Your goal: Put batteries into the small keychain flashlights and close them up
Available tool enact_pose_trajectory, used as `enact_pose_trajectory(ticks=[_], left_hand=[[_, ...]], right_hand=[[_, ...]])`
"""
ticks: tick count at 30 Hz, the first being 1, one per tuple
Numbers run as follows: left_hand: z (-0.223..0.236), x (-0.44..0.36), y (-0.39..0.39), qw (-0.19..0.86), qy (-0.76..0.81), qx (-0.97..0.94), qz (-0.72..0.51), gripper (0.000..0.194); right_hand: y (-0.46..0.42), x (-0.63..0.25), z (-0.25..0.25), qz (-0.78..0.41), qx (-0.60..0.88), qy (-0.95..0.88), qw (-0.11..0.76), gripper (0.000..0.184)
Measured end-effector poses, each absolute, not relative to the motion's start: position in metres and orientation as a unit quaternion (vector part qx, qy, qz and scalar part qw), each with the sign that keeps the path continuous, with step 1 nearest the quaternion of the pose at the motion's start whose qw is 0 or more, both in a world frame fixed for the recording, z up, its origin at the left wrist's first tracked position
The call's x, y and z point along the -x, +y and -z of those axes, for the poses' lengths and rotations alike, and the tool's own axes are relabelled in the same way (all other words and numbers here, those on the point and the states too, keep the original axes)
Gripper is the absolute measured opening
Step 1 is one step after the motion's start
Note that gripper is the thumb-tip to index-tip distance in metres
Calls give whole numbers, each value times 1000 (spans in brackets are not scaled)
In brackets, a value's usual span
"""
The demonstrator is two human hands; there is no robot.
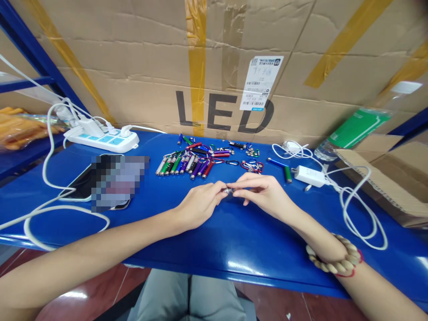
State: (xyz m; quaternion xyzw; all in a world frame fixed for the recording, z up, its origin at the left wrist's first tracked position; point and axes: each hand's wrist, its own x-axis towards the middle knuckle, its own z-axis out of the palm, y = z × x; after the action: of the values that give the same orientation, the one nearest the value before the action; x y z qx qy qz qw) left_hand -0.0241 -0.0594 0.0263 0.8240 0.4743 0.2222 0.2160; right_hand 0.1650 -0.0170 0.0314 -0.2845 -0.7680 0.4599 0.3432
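Observation:
My left hand (pixel 200 203) and my right hand (pixel 265 194) meet over the middle of the blue table, both in a pinch. Between their fingertips is a small silver-and-dark metal piece (pixel 228 190), mostly covered, so its exact kind is hidden. Just beyond my hands lies a row of small mini flashlights (pixel 183 165) in silver, green, blue, black, purple and red. Behind and right of the row are loose carabiner clips (pixel 232 163) and small silver parts. A blue tube (pixel 277 162) and a green tube (pixel 288 174) lie past my right hand.
A power strip (pixel 103 139) with white cables and a phone (pixel 83 183) occupy the table's left side. To the right are a white charger (pixel 310 175) with coiled cable, a bottle (pixel 357 128) and an open carton (pixel 377 187). A large cardboard box (pixel 143 67) stands behind.

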Motion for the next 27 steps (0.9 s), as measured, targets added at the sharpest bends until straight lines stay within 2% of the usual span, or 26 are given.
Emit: enact_pose_trajectory(ticks=[6, 11, 17, 27], left_hand=[[-22, 27, -61, 271, 445, -823, -227, 12], [-20, 28, -60, 274, 435, -826, -231, 8], [-22, 27, -60, 274, 421, -828, -249, 11], [-17, 31, -60, 267, 389, -852, -227, 13]], right_hand=[[-19, -165, -32, -459, 255, -781, 338, 19], [-20, -165, -32, -446, 267, -787, 332, 19], [-19, -165, -34, -390, 297, -787, 375, 13], [-21, -164, -33, -406, 244, -803, 362, 19]])
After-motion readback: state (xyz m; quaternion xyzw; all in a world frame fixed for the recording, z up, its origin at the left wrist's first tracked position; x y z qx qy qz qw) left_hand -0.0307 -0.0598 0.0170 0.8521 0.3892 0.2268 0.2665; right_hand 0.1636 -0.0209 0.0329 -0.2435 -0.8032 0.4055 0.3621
